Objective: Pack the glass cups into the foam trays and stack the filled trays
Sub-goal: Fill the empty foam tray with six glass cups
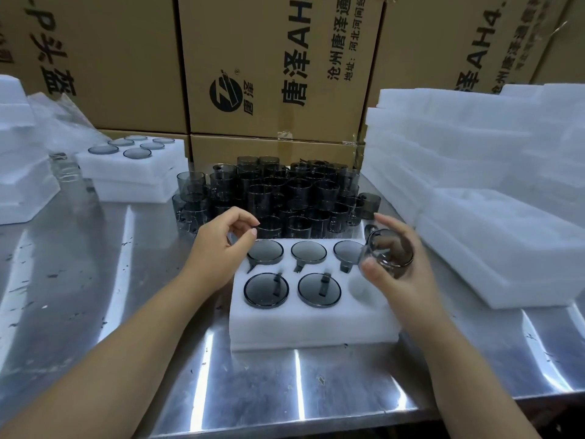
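A white foam tray (pixel 304 324) lies in front of me on the steel table. Several smoky grey glass cups sit upside down in its holes; the front right hole (pixel 364 288) is bare. My right hand (pixel 395 267) grips one grey glass cup (pixel 387 253), tilted, just above that bare hole. My left hand (pixel 221 245) hovers at the tray's back left corner, fingers loosely curled, holding nothing. Behind the tray stands a dense cluster of loose grey cups (pixel 278 194).
A filled foam tray (pixel 133 163) rests on another at the back left, beside more foam (pixel 19 153) and plastic wrap. Tall stacks of foam trays (pixel 493 198) fill the right side. Cardboard boxes (pixel 269 64) wall off the back. The table edge (pixel 316 419) runs close to me.
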